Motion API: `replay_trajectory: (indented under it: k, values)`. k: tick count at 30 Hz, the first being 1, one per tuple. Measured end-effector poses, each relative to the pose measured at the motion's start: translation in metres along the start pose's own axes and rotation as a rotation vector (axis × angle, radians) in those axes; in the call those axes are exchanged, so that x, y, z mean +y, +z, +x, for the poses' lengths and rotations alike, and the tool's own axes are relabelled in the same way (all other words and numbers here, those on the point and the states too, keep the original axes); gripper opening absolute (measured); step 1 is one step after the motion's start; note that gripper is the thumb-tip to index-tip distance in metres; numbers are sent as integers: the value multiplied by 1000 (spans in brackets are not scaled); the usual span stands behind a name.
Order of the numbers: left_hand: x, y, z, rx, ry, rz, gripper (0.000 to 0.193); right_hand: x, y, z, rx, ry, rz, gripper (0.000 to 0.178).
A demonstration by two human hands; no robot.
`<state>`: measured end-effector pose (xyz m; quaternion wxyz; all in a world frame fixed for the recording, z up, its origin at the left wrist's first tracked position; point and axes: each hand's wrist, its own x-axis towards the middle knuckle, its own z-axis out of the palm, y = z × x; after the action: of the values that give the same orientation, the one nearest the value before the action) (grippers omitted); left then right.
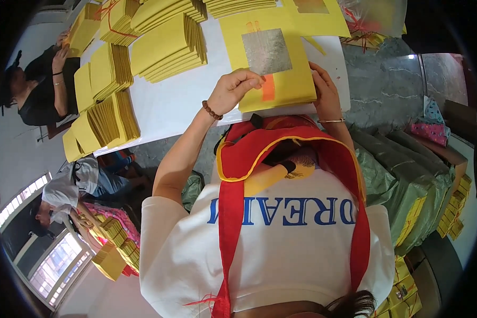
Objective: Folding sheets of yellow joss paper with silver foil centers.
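In front of me on the white table lies a stack of yellow paper [298, 87]. A silver foil square [267, 51] sits on its top sheet, with an orange paper strip [268, 91] just below. My left hand [232, 91] is closed in a pinch at the strip's upper left corner, thumb against forefinger. Along the stack's right edge my right hand [327, 93] curls its fingers and grips the side. The underside of that grip is hidden.
Folded yellow paper bundles [167, 50] fill the white table's [164, 103] left and far side. At left, one person [42, 90] handles paper; another [71, 185] is beside more bundles. Wrapped green sacks [408, 185] stand to my right.
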<state>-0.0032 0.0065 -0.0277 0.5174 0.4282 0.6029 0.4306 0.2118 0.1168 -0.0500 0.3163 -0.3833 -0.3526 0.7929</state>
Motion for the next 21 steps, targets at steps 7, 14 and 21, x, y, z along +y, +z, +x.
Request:
replay_trajectory:
  k: [7, 14, 21]
  values:
    - [-1, 2, 1, -11, 19, 18, 19, -2, 4, -2, 6, -4, 1, 32]
    - [3, 13, 0, -33, 622, 663, 55, 0, 0, 0, -4, 10, -31, 33]
    - [2, 7, 0, -92, 545, 635, 61, -2, 3, -1, 12, 4, -29, 33]
